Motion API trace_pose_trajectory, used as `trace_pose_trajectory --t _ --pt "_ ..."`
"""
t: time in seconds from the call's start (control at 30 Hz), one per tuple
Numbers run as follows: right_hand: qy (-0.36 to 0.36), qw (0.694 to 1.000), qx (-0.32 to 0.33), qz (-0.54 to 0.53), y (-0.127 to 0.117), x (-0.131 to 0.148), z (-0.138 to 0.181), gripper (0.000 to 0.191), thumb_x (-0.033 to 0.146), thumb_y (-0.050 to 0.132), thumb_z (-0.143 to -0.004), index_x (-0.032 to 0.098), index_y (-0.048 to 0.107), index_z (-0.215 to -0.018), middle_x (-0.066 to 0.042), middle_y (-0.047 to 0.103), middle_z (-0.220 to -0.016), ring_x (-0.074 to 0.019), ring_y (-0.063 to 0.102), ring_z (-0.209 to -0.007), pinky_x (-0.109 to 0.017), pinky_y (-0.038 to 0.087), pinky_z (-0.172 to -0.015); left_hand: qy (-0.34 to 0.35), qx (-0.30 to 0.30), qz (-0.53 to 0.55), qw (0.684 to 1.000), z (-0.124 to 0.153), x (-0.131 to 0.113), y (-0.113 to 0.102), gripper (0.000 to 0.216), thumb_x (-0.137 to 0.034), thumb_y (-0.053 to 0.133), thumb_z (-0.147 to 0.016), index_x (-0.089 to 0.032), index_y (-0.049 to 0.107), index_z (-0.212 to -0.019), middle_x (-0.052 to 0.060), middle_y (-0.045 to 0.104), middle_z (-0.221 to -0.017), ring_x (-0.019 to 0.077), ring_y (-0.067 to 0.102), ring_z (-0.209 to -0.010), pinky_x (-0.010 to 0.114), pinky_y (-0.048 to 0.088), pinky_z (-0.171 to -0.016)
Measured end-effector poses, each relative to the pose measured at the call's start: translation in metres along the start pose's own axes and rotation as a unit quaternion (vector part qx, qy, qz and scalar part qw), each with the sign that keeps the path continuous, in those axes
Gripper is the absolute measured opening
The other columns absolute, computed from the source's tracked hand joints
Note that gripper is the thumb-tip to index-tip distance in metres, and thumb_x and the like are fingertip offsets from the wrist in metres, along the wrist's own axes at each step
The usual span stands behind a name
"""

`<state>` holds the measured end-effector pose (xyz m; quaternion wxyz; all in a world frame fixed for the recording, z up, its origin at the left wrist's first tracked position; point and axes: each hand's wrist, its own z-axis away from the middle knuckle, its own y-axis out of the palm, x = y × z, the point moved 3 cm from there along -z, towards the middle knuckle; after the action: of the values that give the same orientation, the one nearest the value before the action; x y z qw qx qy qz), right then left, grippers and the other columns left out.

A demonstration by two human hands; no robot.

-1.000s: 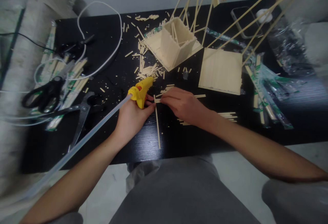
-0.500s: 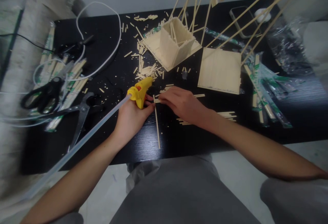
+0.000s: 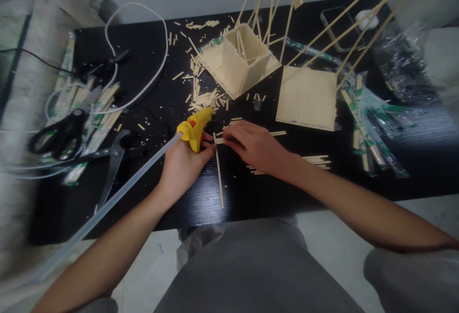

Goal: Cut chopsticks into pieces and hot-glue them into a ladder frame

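Note:
My left hand (image 3: 184,162) is closed round a yellow glue gun (image 3: 195,125) with a long clear glue stick (image 3: 118,193) trailing back toward me; the nozzle points up and to the right. Fingers of my right hand (image 3: 253,145) press down on short thin wooden sticks (image 3: 279,133) lying crosswise on the black table (image 3: 201,198). A long wooden stick (image 3: 219,174) runs from those fingers toward the table's front edge. Both hands nearly touch at the stick's far end.
Behind the hands stand a small stick-built box on a base (image 3: 241,59) and a flat stick panel (image 3: 307,98). Long sticks lean overhead at the back. Black scissors (image 3: 59,134), pliers (image 3: 113,162), white cable (image 3: 158,64) lie left; green-printed wrappers (image 3: 373,126) right. Stick offcuts litter the middle.
Nothing has visibly changed in the hands; the view has only drifted slightly.

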<state>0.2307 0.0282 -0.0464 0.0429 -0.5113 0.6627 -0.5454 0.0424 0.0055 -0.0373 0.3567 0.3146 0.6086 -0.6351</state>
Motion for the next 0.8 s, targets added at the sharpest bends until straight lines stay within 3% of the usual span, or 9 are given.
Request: trace_pose_trajectory --t 0.8 --pt "0.007 1.000 -0.003 -0.013 -0.0005 0.0001 0.0007 0.010 0.015 0.052 -0.106 0.017 0.062 -0.103 -0.011 0.073 -0.096 -0.0247 0.069 -0.095 -0.039 0.057 -0.087 0.000 0.002 0.013 1.000 0.0002 0.0022 0.0014 0.015 -0.024 0.080 -0.077 -0.019 0.073 -0.089 0.003 0.078 -0.092 0.0167 0.071 -0.075 0.031 0.058 -0.079"
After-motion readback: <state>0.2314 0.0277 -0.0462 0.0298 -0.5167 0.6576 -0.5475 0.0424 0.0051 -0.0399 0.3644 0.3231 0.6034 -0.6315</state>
